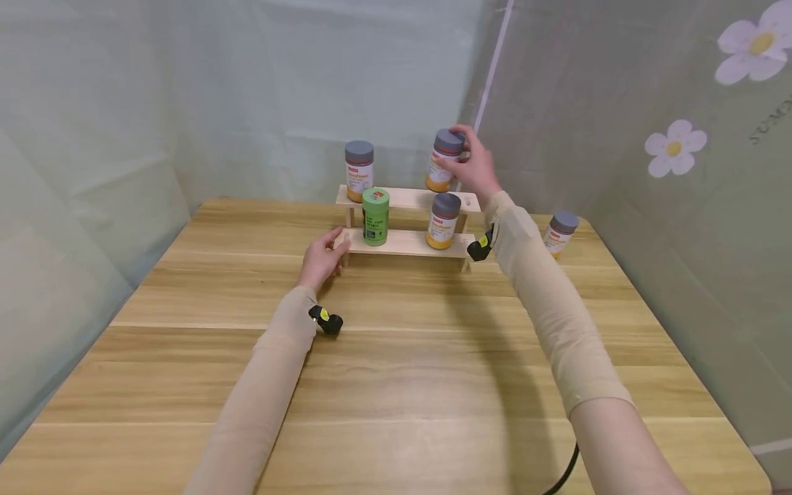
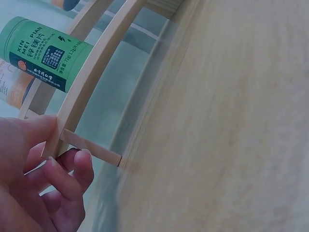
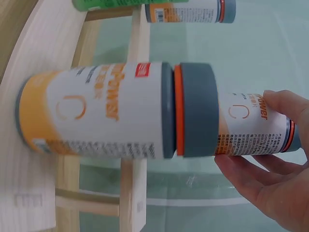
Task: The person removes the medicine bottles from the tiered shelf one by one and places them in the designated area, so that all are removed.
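Only head view shows held bottle (image 1: 439, 177) seemingly raised.

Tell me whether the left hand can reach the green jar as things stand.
Probably yes: the green jar stands close to the left hand, with nothing visible between them, though that hand would first have to release the lower shelf.
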Available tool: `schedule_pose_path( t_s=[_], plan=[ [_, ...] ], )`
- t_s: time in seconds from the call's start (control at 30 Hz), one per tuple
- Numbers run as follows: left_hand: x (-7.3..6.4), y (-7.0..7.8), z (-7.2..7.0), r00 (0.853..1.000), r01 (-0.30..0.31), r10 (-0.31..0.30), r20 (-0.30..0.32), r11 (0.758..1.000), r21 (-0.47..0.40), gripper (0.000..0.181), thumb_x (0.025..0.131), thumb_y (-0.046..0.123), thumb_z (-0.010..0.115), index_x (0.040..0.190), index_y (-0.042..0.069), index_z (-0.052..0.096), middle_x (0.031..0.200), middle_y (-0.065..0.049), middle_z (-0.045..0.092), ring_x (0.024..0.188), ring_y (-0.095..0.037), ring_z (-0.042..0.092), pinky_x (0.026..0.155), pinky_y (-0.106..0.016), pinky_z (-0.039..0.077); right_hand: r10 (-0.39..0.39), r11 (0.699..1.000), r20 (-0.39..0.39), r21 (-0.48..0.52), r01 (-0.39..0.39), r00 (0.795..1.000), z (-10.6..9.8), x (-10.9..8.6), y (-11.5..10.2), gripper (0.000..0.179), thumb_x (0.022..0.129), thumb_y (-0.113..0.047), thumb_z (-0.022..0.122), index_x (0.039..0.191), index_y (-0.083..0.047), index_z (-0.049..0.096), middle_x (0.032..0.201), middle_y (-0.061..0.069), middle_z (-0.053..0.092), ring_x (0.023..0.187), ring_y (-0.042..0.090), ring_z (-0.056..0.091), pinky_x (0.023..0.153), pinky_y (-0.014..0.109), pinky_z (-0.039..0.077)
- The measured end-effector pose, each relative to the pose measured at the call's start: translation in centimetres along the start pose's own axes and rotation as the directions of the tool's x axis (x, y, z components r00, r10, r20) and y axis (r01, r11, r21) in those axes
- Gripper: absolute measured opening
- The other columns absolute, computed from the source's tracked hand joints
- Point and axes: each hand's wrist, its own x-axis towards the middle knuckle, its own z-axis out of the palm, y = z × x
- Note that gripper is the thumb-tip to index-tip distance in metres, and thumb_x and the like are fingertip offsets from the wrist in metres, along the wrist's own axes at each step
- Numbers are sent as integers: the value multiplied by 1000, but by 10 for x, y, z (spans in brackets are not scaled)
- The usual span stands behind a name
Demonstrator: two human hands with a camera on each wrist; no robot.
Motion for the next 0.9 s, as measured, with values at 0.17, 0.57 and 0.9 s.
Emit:
schedule_pose_path(
  t_s=[0.17,0.57,0.9],
  plan=[
    [-1,-1,0,1000,13,-13,1,1000,11,56,97,34,58,149,24,40,116,-7,42,58,-10,54,50,-20,48,-13,1000,-15,-11,12,1000,-2,-2,7,64,87,-24,73,142,-30,39,140,9,52,121,22,54,98,40,49],
    [-1,2,-2,1000,3,-3,-4,999,32,56,97,35,58,148,21,40,108,-4,42,60,-12,54,49,-19,46,-15,999,-22,-29,15,1000,-12,-8,20,63,89,-25,70,143,-29,37,139,12,53,117,25,57,92,40,54],
    [2,2,0,1000,0,0,1,999,48,57,97,35,57,149,20,39,118,-9,43,61,-11,55,51,-20,49,25,998,-39,58,-22,999,-26,-13,31,63,89,-24,69,143,-31,36,140,12,51,118,26,56,91,47,55]
  ],
)
